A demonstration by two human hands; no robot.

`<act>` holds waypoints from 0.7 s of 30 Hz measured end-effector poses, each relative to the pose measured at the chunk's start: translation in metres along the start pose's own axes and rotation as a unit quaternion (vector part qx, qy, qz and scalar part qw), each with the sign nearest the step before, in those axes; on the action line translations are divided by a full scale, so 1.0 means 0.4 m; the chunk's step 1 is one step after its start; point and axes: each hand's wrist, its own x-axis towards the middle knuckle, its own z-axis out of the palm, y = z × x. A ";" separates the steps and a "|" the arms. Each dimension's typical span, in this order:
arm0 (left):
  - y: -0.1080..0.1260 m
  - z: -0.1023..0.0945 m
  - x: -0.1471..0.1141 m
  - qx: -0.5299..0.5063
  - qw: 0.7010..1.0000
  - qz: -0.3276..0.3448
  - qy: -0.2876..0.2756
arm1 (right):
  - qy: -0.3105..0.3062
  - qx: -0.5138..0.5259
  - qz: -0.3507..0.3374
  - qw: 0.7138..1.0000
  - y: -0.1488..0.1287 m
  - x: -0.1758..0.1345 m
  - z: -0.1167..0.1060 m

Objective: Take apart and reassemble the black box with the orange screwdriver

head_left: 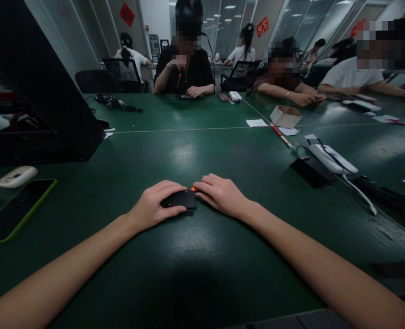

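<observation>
My left hand (154,203) lies palm-down, fingers clamped on black device (181,199); right hand (221,194) curled, fingertips together on orange tool (193,188).

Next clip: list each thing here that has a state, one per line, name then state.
left hand: closed around the small black device, resting on the table.
right hand: fingers curled at the device's right end, by an orange part.
small black device: lying flat, held between both hands.
phone in green case: face up, screen dark.
cardboard box: open, on the table.
white mouse: lying unused at the left edge.
</observation>
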 end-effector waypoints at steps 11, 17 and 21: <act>-0.012 -0.041 -0.027 -0.004 0.998 -0.054 -0.013 | -0.019 -0.007 0.005 1.000 -0.002 0.002 -0.012; -0.007 -0.045 -0.026 -0.009 0.997 -0.076 -0.018 | -0.029 0.036 0.023 0.999 0.006 0.001 0.006; -0.003 -0.042 -0.024 -0.016 0.997 -0.077 -0.014 | -0.034 0.061 0.030 0.997 0.007 0.001 0.009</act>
